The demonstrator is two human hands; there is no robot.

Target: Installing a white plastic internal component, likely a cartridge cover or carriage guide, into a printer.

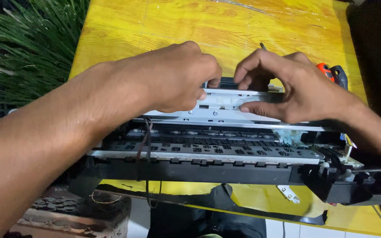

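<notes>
Two hands meet over the middle of an opened printer [208, 163] that lies across a yellow table [164, 26]. The left hand [175, 77] is curled closed, its fingertips bent down onto the top edge of a pale metal rail [225, 103] running along the printer's back; whether it pinches the rail or only presses on it cannot be told, since the knuckles hide the grip. The right hand [296, 86] is half closed on the same rail just beside the left, thumb laid flat along the rail's front face and fingers hooked over the top behind it. The two hands are near each other but apart.

Below the rail lies a dark slotted paper path with a row of rollers, then the printer's black front edge, which overhangs the table. A thin dark cable [145, 145] drops from under the left wrist across the frame and hangs past the front. Behind the right hand sits a screwdriver [331, 72] with an orange and black handle. Green grass-like leaves [27, 48] stand left of the table.
</notes>
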